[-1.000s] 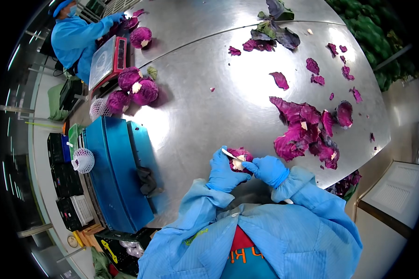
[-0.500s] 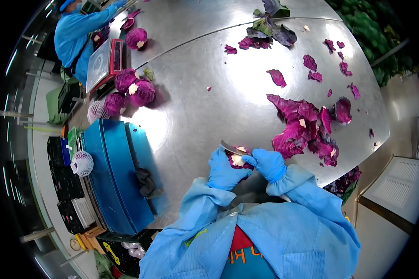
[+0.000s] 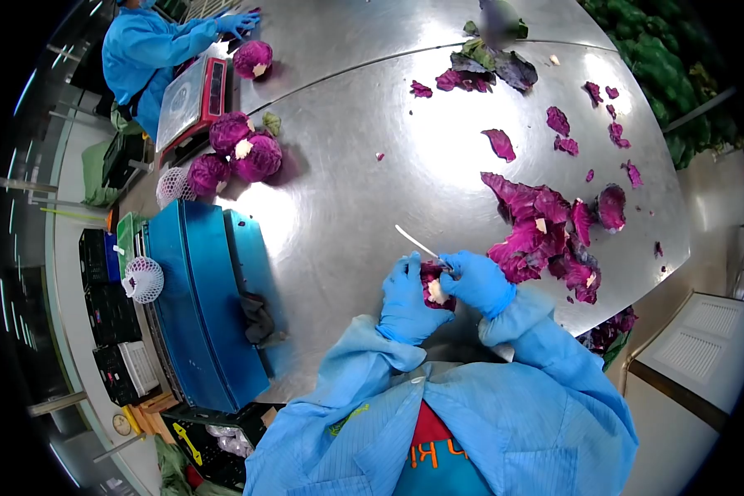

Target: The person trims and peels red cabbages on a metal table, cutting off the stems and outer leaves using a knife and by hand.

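My left hand (image 3: 407, 304), in a blue glove, is wrapped round the left side of a red cabbage (image 3: 437, 291). The pale cut stem end of the cabbage faces right, and my fingers hide much of the rest. My right hand (image 3: 475, 283), gloved too, grips a knife (image 3: 416, 240) at the cabbage's upper right. The thin curved blade points up and left, above the cabbage; the handle is hidden in my fist. Right of my hands lies a heap of torn purple cabbage leaves (image 3: 531, 227).
Several trimmed red cabbages (image 3: 258, 157) sit at the left beside a red-framed scale (image 3: 192, 103). A blue box (image 3: 202, 306) stands along the left table edge. Loose leaves (image 3: 499, 145) dot the steel table (image 3: 347, 174). A co-worker in blue (image 3: 145, 50) reaches over the far left.
The knife has swung from lying across the stem end to standing above the cabbage, edge-on. The cabbage has turned in my left hand. The co-worker's arm is now lower, near a cabbage.
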`<state>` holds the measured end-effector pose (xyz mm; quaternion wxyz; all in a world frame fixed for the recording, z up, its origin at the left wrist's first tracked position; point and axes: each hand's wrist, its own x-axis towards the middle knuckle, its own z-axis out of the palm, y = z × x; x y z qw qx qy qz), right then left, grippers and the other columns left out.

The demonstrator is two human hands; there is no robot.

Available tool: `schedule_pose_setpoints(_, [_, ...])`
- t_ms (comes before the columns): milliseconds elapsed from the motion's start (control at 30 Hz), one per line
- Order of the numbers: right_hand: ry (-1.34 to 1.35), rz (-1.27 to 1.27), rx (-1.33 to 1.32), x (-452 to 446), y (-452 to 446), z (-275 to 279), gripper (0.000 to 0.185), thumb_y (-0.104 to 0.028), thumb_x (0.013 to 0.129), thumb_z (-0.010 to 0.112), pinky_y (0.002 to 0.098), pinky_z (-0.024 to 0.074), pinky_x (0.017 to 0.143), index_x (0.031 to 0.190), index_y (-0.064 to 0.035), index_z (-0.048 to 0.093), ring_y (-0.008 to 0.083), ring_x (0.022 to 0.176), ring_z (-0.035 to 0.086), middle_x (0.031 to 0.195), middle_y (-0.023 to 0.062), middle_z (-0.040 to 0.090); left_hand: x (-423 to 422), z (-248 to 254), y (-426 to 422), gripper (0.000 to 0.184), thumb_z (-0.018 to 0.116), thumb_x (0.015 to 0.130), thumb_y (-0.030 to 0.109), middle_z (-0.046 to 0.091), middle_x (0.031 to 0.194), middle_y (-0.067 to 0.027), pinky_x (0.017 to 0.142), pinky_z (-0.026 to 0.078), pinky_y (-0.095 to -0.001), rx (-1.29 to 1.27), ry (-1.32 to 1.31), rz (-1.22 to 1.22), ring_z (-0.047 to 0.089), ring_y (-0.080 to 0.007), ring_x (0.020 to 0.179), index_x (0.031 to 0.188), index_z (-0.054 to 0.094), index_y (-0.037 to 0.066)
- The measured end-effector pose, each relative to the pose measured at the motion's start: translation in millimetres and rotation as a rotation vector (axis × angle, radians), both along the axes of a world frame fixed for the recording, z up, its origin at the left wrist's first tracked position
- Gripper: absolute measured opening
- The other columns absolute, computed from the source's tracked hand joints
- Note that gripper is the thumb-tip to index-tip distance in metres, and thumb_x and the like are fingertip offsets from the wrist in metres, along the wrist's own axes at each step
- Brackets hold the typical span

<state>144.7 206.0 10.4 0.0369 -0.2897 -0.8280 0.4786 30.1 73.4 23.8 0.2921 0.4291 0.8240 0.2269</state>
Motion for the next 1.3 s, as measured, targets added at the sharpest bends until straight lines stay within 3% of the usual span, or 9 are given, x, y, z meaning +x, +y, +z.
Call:
schedule_pose_setpoints(133, [-0.114,0.075,-0.08,-5.0,1.0,18.6,0.029,-0.023,0.076,0.065,0.04,0.0515,0.07,0.099,-0.0054,0.069,0.0321,0.078,0.064,0.093,0.0195,0.065,3.8,14.9,-2.0,0.112,0.086,0.052,0.043,0.042,0.134,-0.0256,0.101,0.038,-0.0501,-0.129,0.076,-0.011,0.044,-0.0401,0.123,0.139,0.033,-0.004])
schedule_pose_setpoints(167, [-0.186,0.015,-0.331,-9.6,-4.5,33.3,0.027,-0.027,0.076,0.065,0.0432,0.0508,0.069,0.092,-0.0056,0.07,0.0338,0.074,0.063,0.09,0.0191,0.065,9.9,19.5,-1.1,0.082,0.08,0.062,0.04,0.052,0.121,-0.0224,0.092,0.044,-0.0473,-0.038,0.296,0.011,0.053,-0.0369,0.112,0.127,0.047,0.0])
schedule_pose_setpoints(300, [-0.084,0.02,0.292,-8.5,-28.3,13.2,0.025,-0.034,0.078,0.066,0.0433,0.0507,0.064,0.082,-0.0086,0.065,0.0348,0.07,0.061,0.08,0.0152,0.061,11.9,-1.7,11.6,0.026,0.064,0.074,0.022,0.059,0.091,-0.0137,0.071,0.046,-0.0431,0.119,0.355,-0.019,0.059,-0.0334,0.083,0.093,0.055,0.007])
schedule_pose_setpoints(633, [-0.076,-0.485,0.17,70.6,45.1,-68.3,0.019,-0.027,0.076,0.068,0.0407,0.0518,0.063,0.075,-0.0077,0.067,0.0328,0.065,0.063,0.07,0.0153,0.064,-11.6,-4.5,-34.3,0.073,0.085,0.063,0.034,0.053,0.124,-0.018,0.101,0.042,-0.041,0.28,0.07,0.073,0.052,-0.0336,0.116,0.122,0.055,0.004])
schedule_pose_setpoints(733, [-0.03,-0.467,0.638,93.2,78.6,-36.5,0.054,-0.016,0.081,0.072,0.0382,0.0525,0.069,0.131,-0.0135,0.051,0.0238,0.08,0.063,0.1,0.0085,0.059,-32.2,-21.2,-50.1,0.074,0.084,0.067,0.035,0.048,0.131,-0.0174,0.102,0.041,-0.0394,0.274,-0.125,0.18,0.049,-0.0318,0.12,0.126,0.053,0.004])
schedule_pose_setpoints(800, [0.028,-0.578,0.756,82.2,85.6,-17.2,0.062,-0.008,0.081,0.072,0.0318,0.0496,0.073,0.138,-0.014,0.048,0.0224,0.08,0.056,0.095,0.0075,0.053,-49.0,-21.8,-52.4,0.096,0.088,0.056,0.046,0.039,0.139,-0.02,0.106,0.038,-0.0414,0.186,-0.159,0.053,0.041,-0.0342,0.128,0.133,0.046,0.006])
schedule_pose_setpoints(1000, [0.132,0.019,-0.228,27.2,18.7,-19.6,0.04,-0.009,0.08,0.073,0.0265,0.0474,0.071,0.12,-0.0126,0.065,0.0138,0.089,0.058,0.103,0.0039,0.062,-63.0,-19.2,-44.8,0.115,0.091,0.048,0.044,0.037,0.138,-0.0224,0.109,0.035,-0.0424,0.185,-0.248,-0.152,0.04,-0.0377,0.128,0.14,0.035,0.004])
schedule_pose_setpoints(1133, [0.33,0.288,-0.244,-11.7,-6.1,-0.4,0.044,-0.017,0.078,0.077,0.0296,0.049,0.071,0.12,-0.0111,0.065,0.0174,0.087,0.059,0.107,0.0061,0.061,-65.0,-30.8,-45.4,0.106,0.09,0.05,0.045,0.04,0.137,-0.0211,0.11,0.033,-0.0436,0.147,-0.394,-0.191,0.038,-0.0389,0.13,0.137,0.042,0.007])
schedule_pose_setpoints(1300, [0.272,0.47,-0.121,-14.8,5.2,-11.5,0.039,-0.026,0.076,0.078,0.0315,0.0481,0.067,0.106,-0.0084,0.062,0.0219,0.078,0.058,0.098,0.0072,0.058,-60.8,-21.4,-44.0,0.098,0.086,0.054,0.05,0.04,0.14,-0.0212,0.111,0.03,-0.045,0.14,0.028,-0.449,0.035,-0.0408,0.133,0.134,0.047,0.009])
